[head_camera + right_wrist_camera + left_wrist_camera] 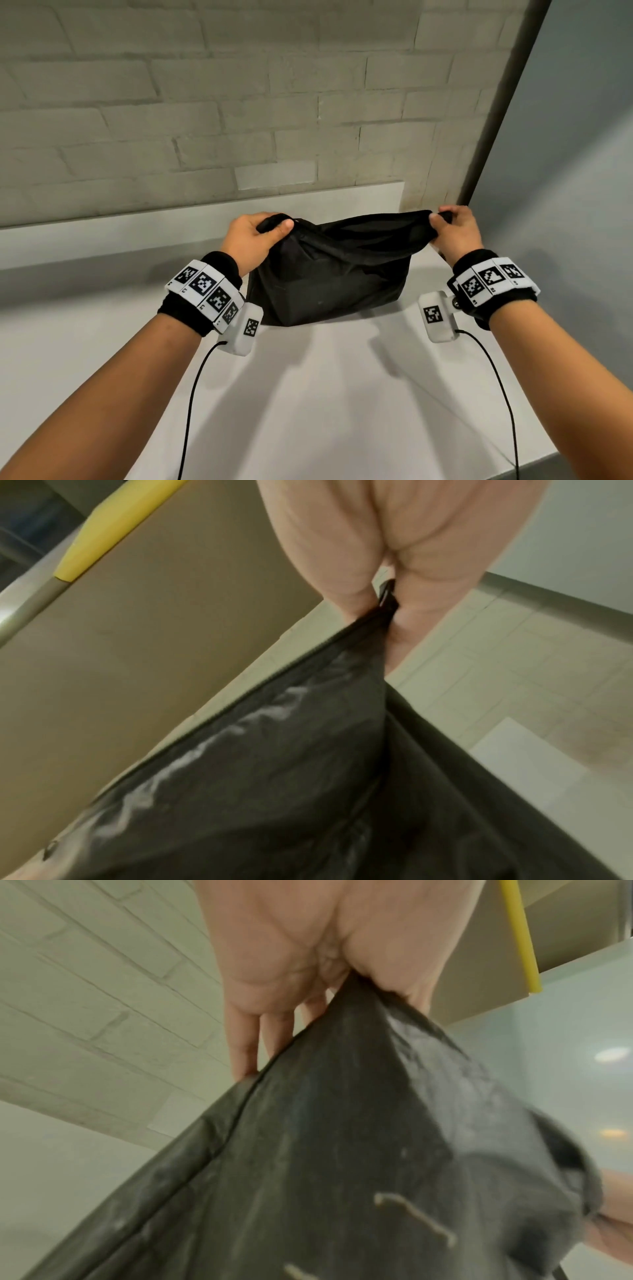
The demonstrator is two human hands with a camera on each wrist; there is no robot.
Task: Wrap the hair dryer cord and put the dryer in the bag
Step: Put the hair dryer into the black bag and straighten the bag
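A black fabric bag stands bulging on the white counter, its top edge stretched taut between my two hands. My left hand pinches the bag's upper left corner between thumb and fingers. My right hand pinches the upper right corner the same way. In the left wrist view the black cloth runs out from under my left thumb. In the right wrist view the bag hangs from my pinching right fingers. The hair dryer and its cord are not visible; the bag hides whatever is inside.
A pale brick wall rises right behind the counter with a low white upstand. A dark vertical frame and a grey panel close the right side. The counter's front right edge lies near my right forearm.
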